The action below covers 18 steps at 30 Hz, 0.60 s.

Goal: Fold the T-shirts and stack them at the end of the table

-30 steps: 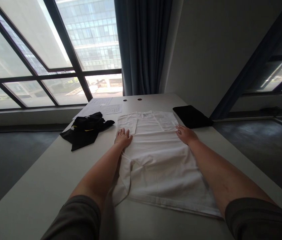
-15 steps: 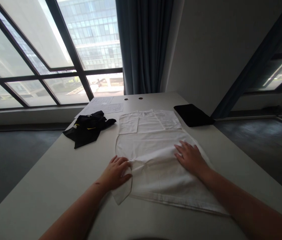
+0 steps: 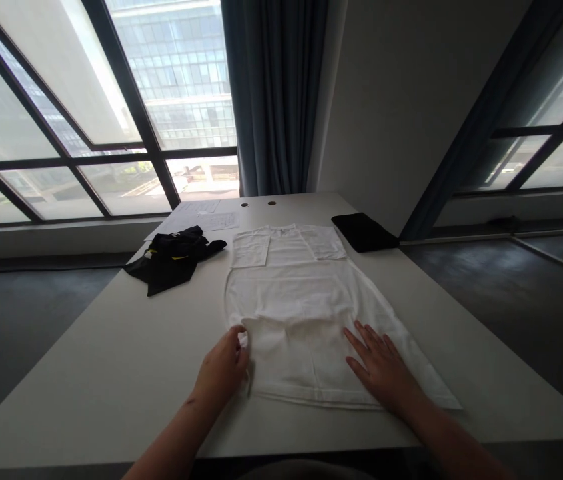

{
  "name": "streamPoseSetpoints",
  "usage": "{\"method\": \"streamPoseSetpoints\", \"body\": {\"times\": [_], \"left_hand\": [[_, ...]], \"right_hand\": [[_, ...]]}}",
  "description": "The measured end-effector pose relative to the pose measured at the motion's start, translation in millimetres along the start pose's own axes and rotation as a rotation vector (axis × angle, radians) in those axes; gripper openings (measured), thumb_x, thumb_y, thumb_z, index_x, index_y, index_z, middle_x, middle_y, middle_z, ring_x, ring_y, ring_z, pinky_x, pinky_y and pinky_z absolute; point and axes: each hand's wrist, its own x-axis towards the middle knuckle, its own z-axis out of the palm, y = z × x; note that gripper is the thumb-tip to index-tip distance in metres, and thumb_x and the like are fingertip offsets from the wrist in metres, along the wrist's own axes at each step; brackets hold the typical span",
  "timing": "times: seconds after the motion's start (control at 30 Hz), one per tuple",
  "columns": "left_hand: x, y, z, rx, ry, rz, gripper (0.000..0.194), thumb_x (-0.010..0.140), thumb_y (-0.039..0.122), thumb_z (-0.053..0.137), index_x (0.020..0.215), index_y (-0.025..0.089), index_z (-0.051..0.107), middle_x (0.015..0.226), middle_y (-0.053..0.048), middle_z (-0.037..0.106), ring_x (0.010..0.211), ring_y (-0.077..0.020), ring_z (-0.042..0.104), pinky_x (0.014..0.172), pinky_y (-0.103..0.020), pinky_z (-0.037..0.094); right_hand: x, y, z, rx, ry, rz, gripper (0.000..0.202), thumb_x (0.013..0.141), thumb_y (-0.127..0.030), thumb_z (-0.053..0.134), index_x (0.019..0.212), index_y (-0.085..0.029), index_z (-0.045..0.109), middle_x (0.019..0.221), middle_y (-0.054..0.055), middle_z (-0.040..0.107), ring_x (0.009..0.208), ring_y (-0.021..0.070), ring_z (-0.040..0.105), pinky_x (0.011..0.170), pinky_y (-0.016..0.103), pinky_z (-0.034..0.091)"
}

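Observation:
A white T-shirt (image 3: 306,293) lies spread on the table, its collar at the far end and its hem towards me. Both sleeves are laid inward over the body. At the shirt's left side edge, my left hand (image 3: 224,363) is closed, with a bit of the white cloth pinched between thumb and fingers. My right hand (image 3: 378,363) rests flat on the lower right part of the shirt, fingers spread. Soft wrinkles run across the cloth between the two hands.
The white table (image 3: 136,373) bears a crumpled black garment (image 3: 174,257) on the left, a folded black cloth (image 3: 365,232) at the back right and paper sheets (image 3: 201,217) at the far left. Beyond stand a blue curtain (image 3: 276,100) and windows.
My left hand has drawn its fingers together on the shirt's edge. My right hand has slid down towards the hem, fingers spread. The lower left corner of cloth no longer sticks out.

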Motion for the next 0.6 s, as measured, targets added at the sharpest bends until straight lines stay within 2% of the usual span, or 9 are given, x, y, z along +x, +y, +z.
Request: {"method": "streamPoseSetpoints", "body": {"times": [0.07, 0.13, 0.23, 0.33, 0.43, 0.53, 0.6], "left_hand": [[-5.5, -11.3, -13.1, -0.003, 0.043, -0.036, 0.043, 0.089, 0.017, 0.050, 0.130, 0.027, 0.057, 0.101, -0.004, 0.065, 0.089, -0.0211, 0.065, 0.083, -0.031, 0.043], [-12.2, -27.1, -22.6, 0.016, 0.043, -0.065, 0.033, 0.088, 0.015, 0.049, 0.115, 0.026, 0.065, 0.100, -0.003, 0.063, 0.083, -0.0183, 0.062, 0.080, -0.029, 0.043], [-21.2, -52.4, -27.8, 0.039, -0.004, -0.107, 0.026, 0.087, 0.011, 0.050, 0.099, 0.023, 0.071, 0.098, -0.003, 0.062, 0.080, -0.0155, 0.061, 0.079, -0.026, 0.044], [-26.5, -69.7, -27.9, 0.052, -0.086, -0.134, 0.029, 0.086, 0.006, 0.053, 0.099, 0.022, 0.072, 0.101, -0.002, 0.064, 0.082, -0.0137, 0.063, 0.081, -0.023, 0.044], [-29.7, -72.9, -28.5, 0.089, -0.111, -0.114, 0.031, 0.085, 0.004, 0.054, 0.100, 0.023, 0.073, 0.106, -0.003, 0.067, 0.088, -0.0140, 0.065, 0.084, -0.023, 0.045], [-32.5, -63.6, -25.4, 0.255, 0.011, -0.050, 0.022, 0.091, 0.012, 0.054, 0.098, 0.022, 0.073, 0.104, -0.006, 0.068, 0.097, -0.0208, 0.065, 0.091, -0.031, 0.047], [-32.6, -53.8, -18.2, 0.332, 0.119, 0.041, 0.021, 0.096, 0.019, 0.053, 0.102, 0.021, 0.073, 0.106, -0.008, 0.069, 0.101, -0.0251, 0.064, 0.095, -0.037, 0.048]], "right_hand": [[-1.7, 3.8, -1.5, 0.003, -0.011, -0.020, 0.061, 0.098, -0.055, 0.042, 0.156, -0.034, 0.045, 0.166, 0.008, 0.032, 0.152, 0.0333, 0.033, 0.120, 0.063, 0.028], [-3.5, 7.0, -2.0, 0.006, -0.023, -0.041, 0.061, 0.098, -0.055, 0.043, 0.156, -0.034, 0.046, 0.166, 0.007, 0.033, 0.152, 0.0335, 0.034, 0.120, 0.062, 0.029], [-5.1, 7.9, -2.2, -0.018, -0.022, -0.053, 0.060, 0.099, -0.054, 0.043, 0.155, -0.032, 0.048, 0.165, 0.008, 0.035, 0.151, 0.0339, 0.035, 0.120, 0.061, 0.029], [-5.3, 5.3, -2.7, -0.054, -0.017, -0.054, 0.058, 0.101, -0.051, 0.041, 0.154, -0.029, 0.050, 0.165, 0.009, 0.036, 0.151, 0.0337, 0.035, 0.121, 0.060, 0.028], [-5.2, 4.5, -4.4, -0.055, -0.036, -0.049, 0.059, 0.101, -0.051, 0.041, 0.155, -0.030, 0.049, 0.165, 0.009, 0.035, 0.151, 0.0337, 0.034, 0.121, 0.060, 0.028], [-5.7, 6.8, -7.3, -0.029, -0.069, -0.046, 0.059, 0.100, -0.051, 0.041, 0.156, -0.031, 0.047, 0.166, 0.008, 0.034, 0.152, 0.0333, 0.032, 0.121, 0.060, 0.028], [-6.4, 8.1, -8.8, -0.015, -0.084, -0.045, 0.059, 0.100, -0.051, 0.041, 0.156, -0.033, 0.047, 0.166, 0.006, 0.034, 0.152, 0.0329, 0.032, 0.121, 0.059, 0.028]]}}
